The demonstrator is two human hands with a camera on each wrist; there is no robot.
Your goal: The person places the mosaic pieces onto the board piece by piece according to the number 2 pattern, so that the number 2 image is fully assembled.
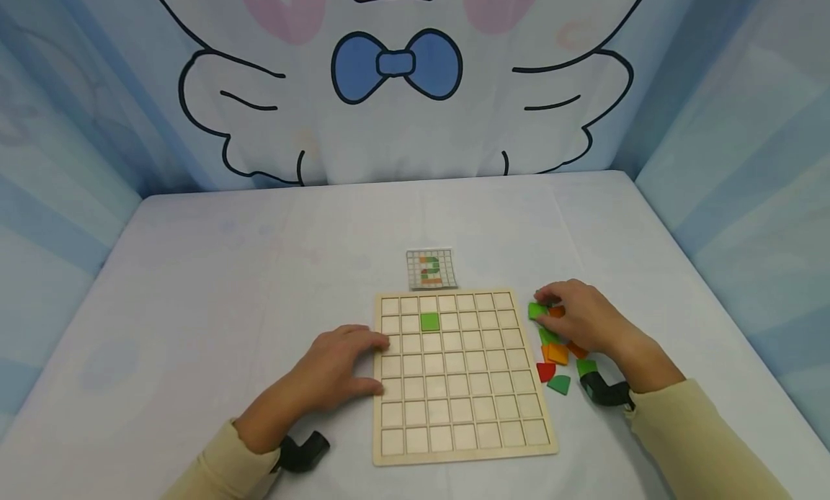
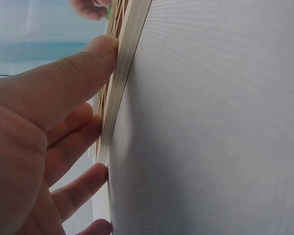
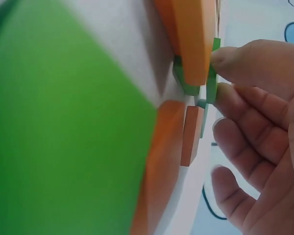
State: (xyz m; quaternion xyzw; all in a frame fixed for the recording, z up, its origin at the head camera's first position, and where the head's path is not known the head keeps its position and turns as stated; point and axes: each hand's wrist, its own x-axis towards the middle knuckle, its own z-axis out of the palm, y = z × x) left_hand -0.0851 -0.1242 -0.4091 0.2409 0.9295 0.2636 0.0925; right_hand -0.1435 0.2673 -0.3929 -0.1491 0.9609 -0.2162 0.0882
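Right hand (image 1: 583,318), green tile (image 3: 211,89) seemingly pinched, contact visible only in wrist view

1 wooden board (image 1: 457,382), lt. tan, sq.-gridded, lies flat w/ 1 green sq. tile (image 1: 430,322) in row 2, col. 3 from top L, asstd. loose pcs. (image 1: 557,354), red, orange & green, bunched nr. its R edge, some overlapping, & 1 green pc. (image 3: 212,88) pinched at pile.

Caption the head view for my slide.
Left hand touches board bearing one green square; right hand over coloured pieces.
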